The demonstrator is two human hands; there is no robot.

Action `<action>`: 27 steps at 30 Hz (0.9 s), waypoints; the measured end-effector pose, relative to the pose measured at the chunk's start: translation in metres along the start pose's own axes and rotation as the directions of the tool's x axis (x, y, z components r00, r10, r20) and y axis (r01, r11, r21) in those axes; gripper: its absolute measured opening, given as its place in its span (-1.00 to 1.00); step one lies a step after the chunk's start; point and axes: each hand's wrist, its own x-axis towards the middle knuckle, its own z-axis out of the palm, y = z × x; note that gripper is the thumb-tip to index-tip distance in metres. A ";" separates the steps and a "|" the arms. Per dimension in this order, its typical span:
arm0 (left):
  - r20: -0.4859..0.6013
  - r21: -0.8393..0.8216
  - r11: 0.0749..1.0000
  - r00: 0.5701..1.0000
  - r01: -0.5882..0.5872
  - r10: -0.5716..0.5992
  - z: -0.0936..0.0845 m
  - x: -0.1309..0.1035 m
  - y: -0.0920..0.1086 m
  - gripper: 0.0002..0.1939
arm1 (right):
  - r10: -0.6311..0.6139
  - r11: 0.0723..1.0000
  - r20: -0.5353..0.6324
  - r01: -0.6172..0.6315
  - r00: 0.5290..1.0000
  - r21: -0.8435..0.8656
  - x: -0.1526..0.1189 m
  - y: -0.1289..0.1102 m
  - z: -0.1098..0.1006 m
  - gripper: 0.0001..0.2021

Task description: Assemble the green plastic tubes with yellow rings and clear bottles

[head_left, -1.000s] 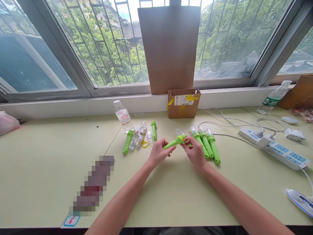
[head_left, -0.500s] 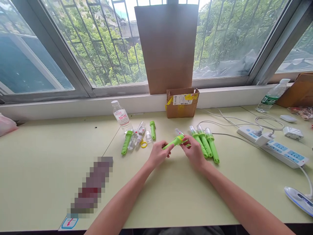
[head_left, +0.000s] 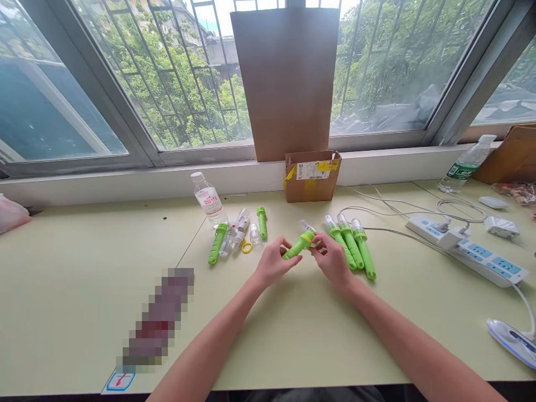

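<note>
Between both hands, above the table, a green plastic handle (head_left: 300,245) lies slanted with a yellow ring at its upper right end. My left hand (head_left: 273,261) is closed around its lower end. The fingers of my right hand (head_left: 330,255) pinch its ringed end; just what they press on is partly hidden. Behind that end, a clear tube-like piece (head_left: 305,225) shows in part. Close to the right hand lie several green handles with clear caps (head_left: 363,251). On the left are bare green handles (head_left: 216,244), clear caps (head_left: 254,233) and a yellow ring (head_left: 246,247).
A water bottle (head_left: 208,200) stands behind the left pile. Against the sill sit a cardboard box (head_left: 310,190) and a tall cardboard sheet (head_left: 288,84). To the right are a power strip (head_left: 469,251), cables and another bottle (head_left: 464,167).
The left fingers have shifted their grip and the green handle has turned slightly, with its lower end a little lower. The right hand stays nearly in place at the ringed end.
</note>
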 end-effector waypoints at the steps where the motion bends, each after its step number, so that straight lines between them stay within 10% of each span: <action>1: -0.010 0.007 1.000 1.000 -0.009 0.009 0.001 0.000 0.000 -0.66 | -0.002 1.000 -0.003 0.002 1.000 -0.007 0.000 0.000 0.000 -0.78; 27: -0.067 0.058 0.995 0.995 -0.075 0.079 0.010 -0.001 0.000 -0.63 | -0.095 0.993 -0.098 0.088 0.991 -0.074 -0.003 -0.008 -0.002 -0.85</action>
